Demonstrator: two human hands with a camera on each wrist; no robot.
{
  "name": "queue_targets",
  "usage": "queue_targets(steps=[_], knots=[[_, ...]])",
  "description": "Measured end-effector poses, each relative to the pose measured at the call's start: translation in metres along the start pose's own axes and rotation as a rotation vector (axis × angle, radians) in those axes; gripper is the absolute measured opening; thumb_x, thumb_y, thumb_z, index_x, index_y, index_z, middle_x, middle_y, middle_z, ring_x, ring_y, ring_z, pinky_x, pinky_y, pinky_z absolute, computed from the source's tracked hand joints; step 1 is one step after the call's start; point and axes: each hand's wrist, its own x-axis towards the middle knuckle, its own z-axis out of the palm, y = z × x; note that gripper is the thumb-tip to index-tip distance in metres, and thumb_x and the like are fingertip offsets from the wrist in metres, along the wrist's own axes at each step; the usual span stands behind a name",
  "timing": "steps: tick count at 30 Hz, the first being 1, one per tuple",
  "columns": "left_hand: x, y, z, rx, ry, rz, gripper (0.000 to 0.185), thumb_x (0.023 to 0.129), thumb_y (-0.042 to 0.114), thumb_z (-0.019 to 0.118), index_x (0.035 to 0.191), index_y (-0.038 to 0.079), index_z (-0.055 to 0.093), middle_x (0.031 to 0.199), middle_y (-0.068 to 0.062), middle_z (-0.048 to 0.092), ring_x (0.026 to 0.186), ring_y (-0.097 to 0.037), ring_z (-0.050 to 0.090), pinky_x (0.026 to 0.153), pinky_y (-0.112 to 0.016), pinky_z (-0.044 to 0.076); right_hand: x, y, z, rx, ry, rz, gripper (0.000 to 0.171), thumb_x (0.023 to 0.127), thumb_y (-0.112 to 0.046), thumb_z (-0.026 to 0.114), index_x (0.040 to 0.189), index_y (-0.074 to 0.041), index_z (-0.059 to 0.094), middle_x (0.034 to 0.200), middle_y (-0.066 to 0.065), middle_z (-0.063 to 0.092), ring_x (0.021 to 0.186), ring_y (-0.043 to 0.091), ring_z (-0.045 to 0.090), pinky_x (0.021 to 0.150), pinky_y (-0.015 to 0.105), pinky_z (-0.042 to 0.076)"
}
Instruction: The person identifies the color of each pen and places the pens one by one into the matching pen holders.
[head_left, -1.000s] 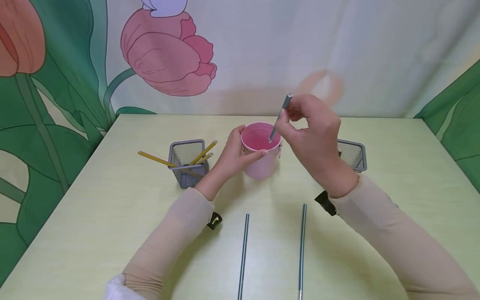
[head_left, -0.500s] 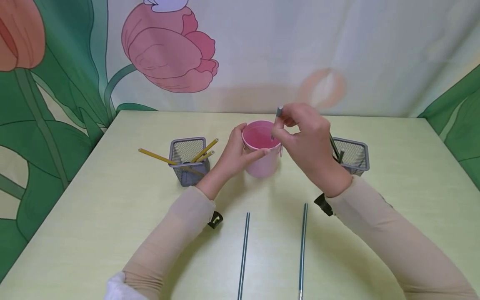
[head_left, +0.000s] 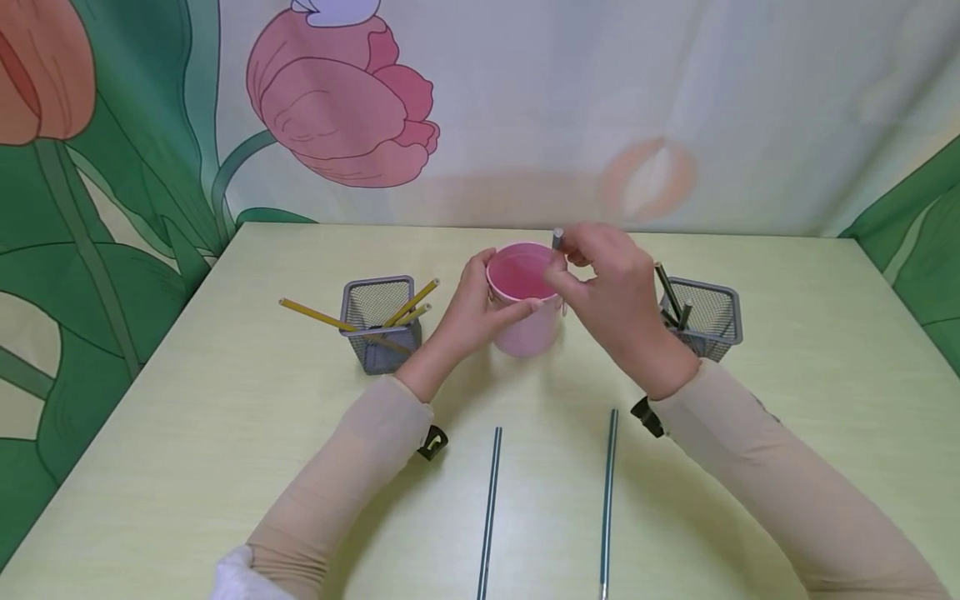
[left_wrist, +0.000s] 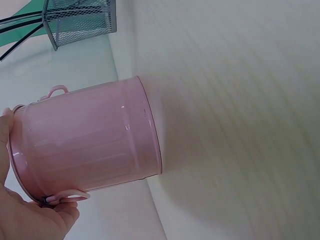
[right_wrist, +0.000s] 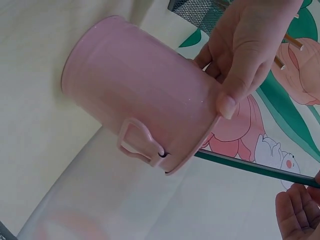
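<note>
A pink metal bucket (head_left: 527, 329) with small side handles stands on the table. My left hand (head_left: 474, 307) holds it by the rim, thumb in front and fingers round the far left side. Above the bucket's right edge, my right hand (head_left: 611, 292) pinches a dark green pencil (right_wrist: 255, 168) between thumb and fingers. The pencil's lower part goes inside the bucket, as the right wrist view shows. Only its top end (head_left: 557, 238) sticks out above the fingers in the head view. The bucket's bottom inside is hidden.
Left of the bucket stands a grey mesh pen holder (head_left: 379, 354) with several yellow pencils (head_left: 311, 314). Another mesh holder (head_left: 722, 327), partly behind my right hand, has dark pencils (head_left: 670, 293). Two green pencils (head_left: 490, 508) lie apart near the front. A printed curtain (head_left: 525, 108) hangs behind the table.
My right hand has come down and slightly left, lowering the green pencil into the bucket. More of the right mesh holder shows. My left hand has stayed on the rim.
</note>
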Motion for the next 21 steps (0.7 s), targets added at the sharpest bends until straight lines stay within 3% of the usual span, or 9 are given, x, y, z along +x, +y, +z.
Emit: queue_targets(steps=[21], knots=[[0.000, -0.001, 0.000, 0.001, 0.002, 0.003, 0.091, 0.082, 0.025, 0.075, 0.147, -0.001, 0.017, 0.144, -0.018, 0.034, 0.130, -0.027, 0.041, 0.107, -0.039, 0.039, -0.021, 0.013, 0.013, -0.013, -0.038, 0.013, 0.009, 0.077, 0.003, 0.061, 0.085, 0.004, 0.064, 0.075, 0.015, 0.064, 0.069, 0.025, 0.060, 0.058, 0.034, 0.055]])
